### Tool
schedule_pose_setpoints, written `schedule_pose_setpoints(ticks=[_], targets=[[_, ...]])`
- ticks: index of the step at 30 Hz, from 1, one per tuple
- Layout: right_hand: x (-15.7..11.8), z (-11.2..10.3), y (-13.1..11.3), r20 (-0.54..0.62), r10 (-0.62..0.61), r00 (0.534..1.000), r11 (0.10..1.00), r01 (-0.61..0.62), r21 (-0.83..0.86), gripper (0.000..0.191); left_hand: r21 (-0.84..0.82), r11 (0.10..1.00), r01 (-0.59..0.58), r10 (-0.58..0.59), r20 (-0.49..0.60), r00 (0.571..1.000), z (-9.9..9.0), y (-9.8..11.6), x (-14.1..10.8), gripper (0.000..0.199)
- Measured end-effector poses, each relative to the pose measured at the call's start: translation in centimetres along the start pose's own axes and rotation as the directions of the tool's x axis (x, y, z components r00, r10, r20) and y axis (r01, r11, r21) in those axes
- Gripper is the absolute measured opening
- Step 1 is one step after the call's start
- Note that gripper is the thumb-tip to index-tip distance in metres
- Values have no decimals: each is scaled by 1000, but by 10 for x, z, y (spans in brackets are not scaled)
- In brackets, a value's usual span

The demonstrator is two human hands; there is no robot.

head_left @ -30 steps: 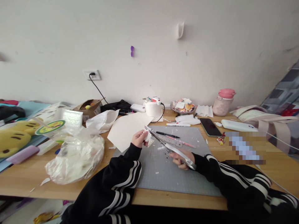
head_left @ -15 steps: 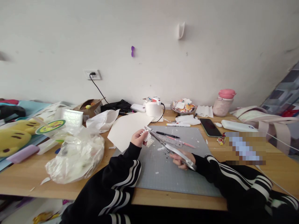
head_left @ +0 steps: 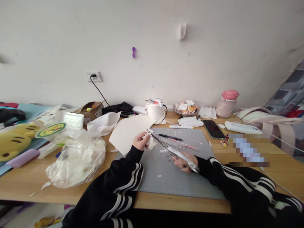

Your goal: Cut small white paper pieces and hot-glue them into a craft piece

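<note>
My left hand (head_left: pixel 140 141) pinches a small white paper piece (head_left: pixel 151 145) with a scalloped edge and dark marks along its border. The fingers of my right hand (head_left: pixel 184 161) are wrapped round the grey-white handles of a pair of scissors (head_left: pixel 178 153). Its blades point up and left, their tips beside the paper piece near my left fingers. Whether the blades touch the paper I cannot tell. Beneath both hands lies a grey cutting mat (head_left: pixel 163 180). On it rest a black pen (head_left: pixel 170 137), a clear ruler (head_left: pixel 174 144) and a pinkish slim pen (head_left: pixel 190 147).
A large white sheet (head_left: pixel 129 133) lies left of the mat. A crumpled plastic bag (head_left: pixel 76 161) and yellow plush (head_left: pixel 16 142) fill the left. Toward the wall stand a white tub (head_left: pixel 155 110), a bowl of paper scraps (head_left: pixel 186 108) and a pink-lidded bottle (head_left: pixel 226 104). A phone (head_left: pixel 213 129) lies right.
The scalloped paper piece has turned slightly in my left fingers. My right hand and the scissors stay in nearly the same place. The whole view has shifted a little.
</note>
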State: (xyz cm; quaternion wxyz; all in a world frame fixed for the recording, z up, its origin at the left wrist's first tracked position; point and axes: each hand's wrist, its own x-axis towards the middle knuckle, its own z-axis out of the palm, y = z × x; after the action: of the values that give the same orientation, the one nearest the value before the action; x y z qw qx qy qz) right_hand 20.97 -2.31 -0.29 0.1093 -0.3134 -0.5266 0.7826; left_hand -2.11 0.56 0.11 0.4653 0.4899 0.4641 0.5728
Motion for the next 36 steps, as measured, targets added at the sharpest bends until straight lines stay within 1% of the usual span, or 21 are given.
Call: schedule_pose_setpoints(ticks=[7, 13, 19, 28, 36], targets=[[-2, 3, -3, -41, 36, 999, 999, -37, -21, 54, -4, 1000, 20, -20, -18, 1000, 2, 1, 0, 38], [-4, 7, -7, -76, 57, 995, 998, -58, -8, 55, -31, 999, -8, 7, -54, 999, 5, 9, -7, 33], [-2, 3, -4, -70, 62, 996, 998, -62, -3, 50, -43, 999, 13, -15, -64, 998, 7, 12, -10, 31], [-1, 0, -2, -71, 88, 994, 996, -89, -5, 47, -47, 999, 0, -4, -85, 996, 7, 12, -9, 32], [-1, 1, -2, -44, 66, 997, 998, -65, 6, 49, -73, 997, -6, -2, -109, 994, 8, 11, -8, 30]])
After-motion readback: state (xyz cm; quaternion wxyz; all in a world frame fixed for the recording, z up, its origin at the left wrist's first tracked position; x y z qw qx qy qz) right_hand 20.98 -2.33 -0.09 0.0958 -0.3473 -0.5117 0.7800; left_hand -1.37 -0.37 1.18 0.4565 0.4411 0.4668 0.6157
